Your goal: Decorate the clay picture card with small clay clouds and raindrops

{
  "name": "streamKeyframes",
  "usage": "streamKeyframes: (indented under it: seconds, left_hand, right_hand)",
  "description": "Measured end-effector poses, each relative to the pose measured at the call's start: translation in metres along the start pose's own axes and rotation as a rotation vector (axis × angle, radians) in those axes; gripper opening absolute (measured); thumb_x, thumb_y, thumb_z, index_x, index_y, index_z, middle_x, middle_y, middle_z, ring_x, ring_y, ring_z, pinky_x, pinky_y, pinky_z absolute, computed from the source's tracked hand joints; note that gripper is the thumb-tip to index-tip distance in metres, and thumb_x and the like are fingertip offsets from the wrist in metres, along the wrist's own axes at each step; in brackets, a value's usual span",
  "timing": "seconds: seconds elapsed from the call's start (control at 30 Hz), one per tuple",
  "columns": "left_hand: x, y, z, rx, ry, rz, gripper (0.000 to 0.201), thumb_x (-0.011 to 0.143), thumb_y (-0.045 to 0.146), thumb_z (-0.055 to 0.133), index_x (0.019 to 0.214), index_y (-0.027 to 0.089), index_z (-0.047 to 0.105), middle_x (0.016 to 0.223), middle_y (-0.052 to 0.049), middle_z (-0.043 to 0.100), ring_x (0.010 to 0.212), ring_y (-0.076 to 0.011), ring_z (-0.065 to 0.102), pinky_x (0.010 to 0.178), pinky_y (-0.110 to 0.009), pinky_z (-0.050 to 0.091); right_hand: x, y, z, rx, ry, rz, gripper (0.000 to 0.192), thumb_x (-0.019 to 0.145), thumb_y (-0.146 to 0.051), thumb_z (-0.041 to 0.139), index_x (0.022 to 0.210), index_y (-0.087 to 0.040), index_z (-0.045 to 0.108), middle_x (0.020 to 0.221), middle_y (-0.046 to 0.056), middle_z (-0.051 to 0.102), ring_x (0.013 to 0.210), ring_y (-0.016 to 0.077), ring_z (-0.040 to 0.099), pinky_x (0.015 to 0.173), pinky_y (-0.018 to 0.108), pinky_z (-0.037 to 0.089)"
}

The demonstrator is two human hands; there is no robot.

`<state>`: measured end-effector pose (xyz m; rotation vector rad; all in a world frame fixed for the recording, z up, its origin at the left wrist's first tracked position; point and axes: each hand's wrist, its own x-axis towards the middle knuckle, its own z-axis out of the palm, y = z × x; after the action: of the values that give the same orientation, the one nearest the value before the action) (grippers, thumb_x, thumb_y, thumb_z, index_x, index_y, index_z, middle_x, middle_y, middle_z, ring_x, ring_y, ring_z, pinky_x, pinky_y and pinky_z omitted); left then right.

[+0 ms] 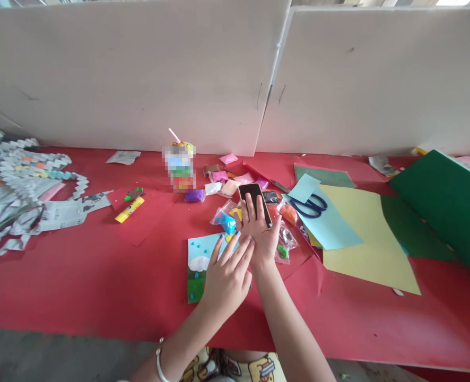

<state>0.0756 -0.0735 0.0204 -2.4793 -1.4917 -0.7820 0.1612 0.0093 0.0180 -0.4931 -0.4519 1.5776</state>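
My left hand [227, 273], palm down with fingers stretched out, lays its fingertips against the heel of my right palm. My right hand [261, 236] is turned palm up, its fingers spread. Whether anything small lies under the left fingertips is hidden. Partly beneath my left hand is a picture card [197, 289] with a white cloud, blue drops and green ground. A dark-screened phone [254, 192] lies just beyond the right fingers. Around it are small packets of coloured clay, among them a blue packet [226, 223], a purple packet [194, 196] and an orange packet [288, 214].
Scissors [316, 207] with dark blue handles lie on light blue paper [334, 228] and yellow paper [374, 233]. A green board [445, 207] stands right. A blurred cup [181, 170] with a straw, a yellow glue stick [129, 210] and folded paper chains [28, 170] are left.
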Motion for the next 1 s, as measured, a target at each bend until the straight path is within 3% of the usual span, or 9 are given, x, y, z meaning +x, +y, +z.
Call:
streamKeyframes:
  seconds: [0.23, 0.4, 0.8, 1.0]
  left_hand:
    - [-0.004, 0.008, 0.004, -0.13, -0.03, -0.07, 0.084, 0.074, -0.001, 0.039, 0.153, 0.019, 0.016, 0.144, -0.004, 0.05, 0.138, -0.0234, 0.041, 0.114, -0.048, 0.035]
    - [-0.004, 0.01, 0.006, -0.236, -0.056, -0.137, 0.09, 0.074, -0.001, 0.039, 0.154, 0.022, 0.005, 0.15, -0.007, 0.042, 0.14, -0.0229, 0.039, 0.114, -0.047, 0.038]
    - [-0.007, 0.011, 0.001, -0.485, -0.095, -0.261, 0.084, 0.079, 0.001, 0.039, 0.153, 0.031, 0.012, 0.15, -0.003, 0.043, 0.141, -0.0195, 0.036, 0.118, -0.044, 0.033]
    - [-0.008, 0.012, -0.001, -0.596, -0.084, -0.321, 0.077, 0.08, 0.003, 0.039, 0.15, 0.032, 0.022, 0.144, -0.002, 0.05, 0.14, -0.0193, 0.038, 0.113, -0.04, 0.039]
  right_hand:
    - [-0.001, 0.0, 0.001, 0.047, 0.03, -0.04, 0.064, 0.09, -0.069, 0.02, 0.133, -0.034, 0.052, 0.15, -0.001, 0.043, 0.142, 0.0188, 0.035, 0.116, 0.046, 0.026]
    - [-0.003, -0.001, 0.002, 0.098, 0.033, -0.077, 0.062, 0.092, -0.067, 0.019, 0.131, -0.035, 0.053, 0.151, -0.002, 0.042, 0.142, 0.0174, 0.034, 0.117, 0.045, 0.023]
    - [-0.005, -0.002, 0.004, 0.095, 0.031, -0.135, 0.06, 0.093, -0.064, 0.018, 0.133, -0.033, 0.05, 0.151, -0.001, 0.042, 0.143, 0.0169, 0.033, 0.118, 0.046, 0.022]
    - [-0.006, -0.002, 0.004, 0.032, 0.058, -0.153, 0.062, 0.092, -0.066, 0.019, 0.138, -0.034, 0.046, 0.152, -0.002, 0.039, 0.143, 0.016, 0.032, 0.119, 0.044, 0.021]
